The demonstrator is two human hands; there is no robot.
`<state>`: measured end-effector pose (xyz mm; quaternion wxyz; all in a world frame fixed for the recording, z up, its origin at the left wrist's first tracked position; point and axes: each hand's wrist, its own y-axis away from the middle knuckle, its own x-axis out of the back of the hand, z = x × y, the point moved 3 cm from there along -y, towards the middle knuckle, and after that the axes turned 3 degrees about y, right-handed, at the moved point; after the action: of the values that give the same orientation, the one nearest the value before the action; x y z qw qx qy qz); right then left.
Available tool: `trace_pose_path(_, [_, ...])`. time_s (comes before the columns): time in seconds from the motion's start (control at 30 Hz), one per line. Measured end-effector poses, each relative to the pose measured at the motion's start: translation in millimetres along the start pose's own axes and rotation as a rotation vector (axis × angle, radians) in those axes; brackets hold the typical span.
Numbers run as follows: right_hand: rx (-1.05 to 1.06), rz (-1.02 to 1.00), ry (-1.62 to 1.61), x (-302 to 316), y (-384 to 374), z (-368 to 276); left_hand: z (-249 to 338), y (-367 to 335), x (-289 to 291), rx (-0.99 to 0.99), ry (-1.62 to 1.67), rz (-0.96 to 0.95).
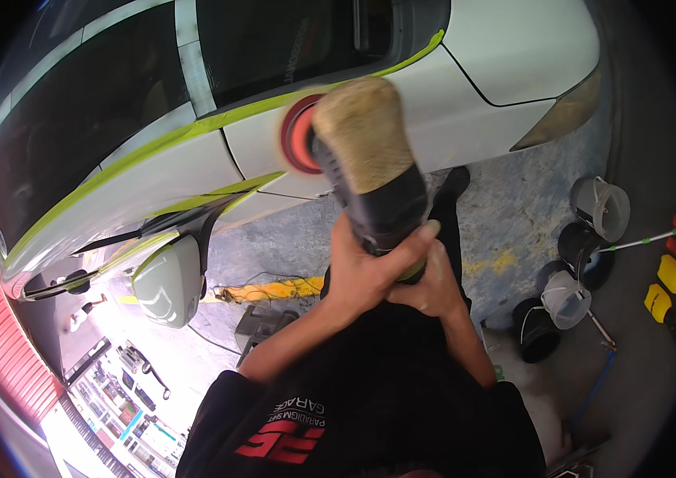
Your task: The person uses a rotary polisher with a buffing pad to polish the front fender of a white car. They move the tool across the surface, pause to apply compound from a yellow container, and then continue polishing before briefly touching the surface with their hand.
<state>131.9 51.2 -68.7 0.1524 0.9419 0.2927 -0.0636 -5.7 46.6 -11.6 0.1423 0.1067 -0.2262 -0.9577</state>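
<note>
Both of my hands hold a black power polisher (386, 203) with a fuzzy tan cover over its head. My left hand (363, 267) wraps round the body from the left. Beside it, my right hand (436, 283) is closed on the rear end. At the polisher's front, a red round pad (300, 134) meets the white car's side panel (262, 142), just below a strip of lime-green masking tape (230, 115). The pad and cover look blurred. Some of my fingers are hidden behind the tool.
The taped side mirror (169, 279) juts out at left. A cable (274, 288) lies on the floor near a yellow line, beside a grey box-like object (258, 328). Several buckets (599, 209) stand at right, with a green-and-white pole (644, 240) and yellow objects (671, 273).
</note>
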Motion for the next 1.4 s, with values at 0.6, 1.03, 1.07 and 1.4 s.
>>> trace_pose_path(0.6, [0.055,-0.235,-0.082,-13.3,-11.8,5.0,0.0,16.0,21.9,-0.182,0.183,0.128])
trace_pose_path(1.03, [-0.078,0.046,-0.163,76.5,18.8,-15.7,-11.6,-34.8,-77.8,0.099,0.033,-0.050])
trace_pose_path(1.07, [-0.125,0.005,-0.144,71.2,19.7,-21.7,-12.4,-25.2,-68.1,0.092,0.072,-0.036])
trace_pose_path(1.4, [-0.238,-0.012,0.030,141.4,8.9,-78.9,-4.3,-54.2,-133.1,0.122,0.233,-0.043])
